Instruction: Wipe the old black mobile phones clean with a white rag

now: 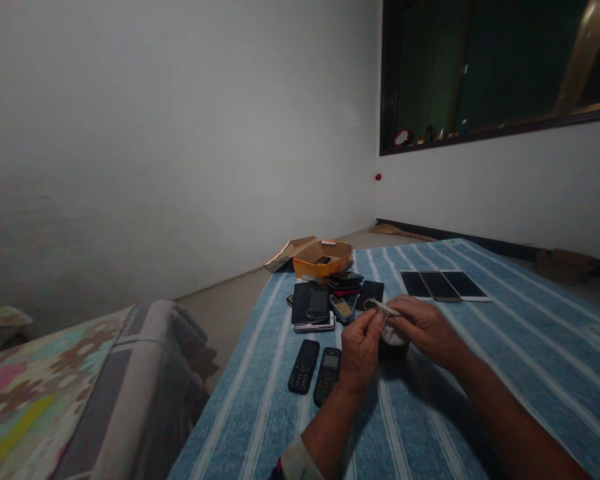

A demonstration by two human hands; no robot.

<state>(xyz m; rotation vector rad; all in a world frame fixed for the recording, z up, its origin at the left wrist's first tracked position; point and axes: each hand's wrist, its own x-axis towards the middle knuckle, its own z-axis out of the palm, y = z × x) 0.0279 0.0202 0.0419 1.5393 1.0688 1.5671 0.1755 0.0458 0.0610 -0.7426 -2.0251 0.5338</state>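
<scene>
My left hand [361,347] is closed in a pinch at the middle of the bed-like surface. My right hand [427,328] pinches beside it. Between them is a thin pale cord-like strip [383,307] with a small loop at its left end; its exact kind is unclear. Just below the fingers sits a dark object with a whitish top [394,339], partly hidden by both hands. Two black keypad phones, one on the left [304,366] and one on the right [327,375], lie by my left forearm. Behind them is a pile of phones [319,303].
An open orange cardboard box [325,268] stands at the far left edge. Three flat phones with dark screens [440,285] lie side by side at the back right. Blue striped cloth [260,407] covers the surface. A draped, flower-patterned cover [25,400] is at left.
</scene>
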